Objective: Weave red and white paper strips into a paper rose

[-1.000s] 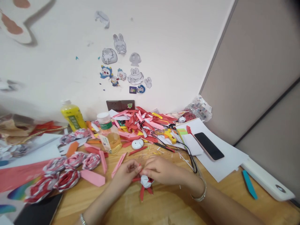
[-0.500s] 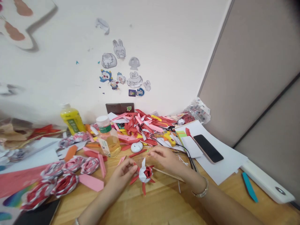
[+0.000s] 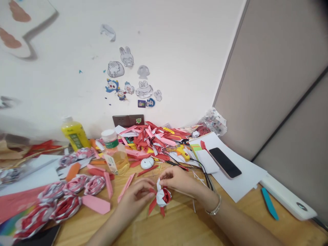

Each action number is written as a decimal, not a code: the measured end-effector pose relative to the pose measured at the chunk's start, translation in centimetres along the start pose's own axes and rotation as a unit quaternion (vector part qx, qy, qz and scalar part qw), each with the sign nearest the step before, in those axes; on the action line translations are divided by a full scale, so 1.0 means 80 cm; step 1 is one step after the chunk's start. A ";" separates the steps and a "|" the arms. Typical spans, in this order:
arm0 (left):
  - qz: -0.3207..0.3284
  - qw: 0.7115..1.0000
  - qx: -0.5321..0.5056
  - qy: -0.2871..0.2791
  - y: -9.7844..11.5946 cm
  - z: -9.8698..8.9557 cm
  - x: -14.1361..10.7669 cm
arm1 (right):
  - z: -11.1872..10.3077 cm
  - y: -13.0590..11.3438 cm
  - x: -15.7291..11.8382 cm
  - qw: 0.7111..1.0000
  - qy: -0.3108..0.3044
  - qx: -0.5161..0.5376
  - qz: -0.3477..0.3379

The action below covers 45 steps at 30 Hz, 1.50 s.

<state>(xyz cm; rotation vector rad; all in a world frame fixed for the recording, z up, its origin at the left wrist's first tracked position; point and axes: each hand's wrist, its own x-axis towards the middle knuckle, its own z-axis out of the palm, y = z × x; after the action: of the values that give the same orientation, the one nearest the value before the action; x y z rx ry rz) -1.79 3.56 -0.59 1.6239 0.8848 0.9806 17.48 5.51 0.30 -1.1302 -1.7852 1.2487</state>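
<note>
A red and white folded paper flower [image 3: 160,199] is between my hands, low over the wooden table, with red paper strips sticking out below it. My left hand [image 3: 138,194] is closed in a pinch on a red strip at the flower's left side. From the upper right, my right hand [image 3: 178,179] has its thumb and fingers closed on the white paper strip [image 3: 159,184] that stands up from the flower. Part of the flower's right side is shaded by this hand. A thin stick [image 3: 183,193] shows beneath my right hand.
A heap of red, pink and white paper strips [image 3: 151,138] lies along the wall. Left of it stand two bottles, one yellow [image 3: 75,135], one clear [image 3: 115,159]. Striped paper rolls [image 3: 66,208] lie left. A yellow glue gun [image 3: 182,152], phone [image 3: 225,163] and power strip [image 3: 288,198] lie right.
My right hand has come down and left onto the flower's white strip. My left hand has moved in closer, and the flower has turned, its red centre facing more to the right.
</note>
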 end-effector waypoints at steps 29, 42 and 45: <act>-0.017 0.974 0.078 0.214 0.006 0.013 -0.008 | 0.033 -0.027 -0.016 0.973 0.126 -0.104 -0.165; 0.000 0.988 -0.016 0.150 0.002 0.008 0.000 | 0.031 -0.025 -0.017 0.982 0.102 -0.065 -0.145; 0.013 0.986 -0.022 0.162 0.004 0.010 0.001 | 0.032 -0.026 -0.018 0.980 0.108 -0.067 -0.152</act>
<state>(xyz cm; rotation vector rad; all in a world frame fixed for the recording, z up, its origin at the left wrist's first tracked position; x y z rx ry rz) -1.04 3.25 -0.39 1.4643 1.0522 1.2993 15.26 2.92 1.44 -0.9765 -1.8140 0.8063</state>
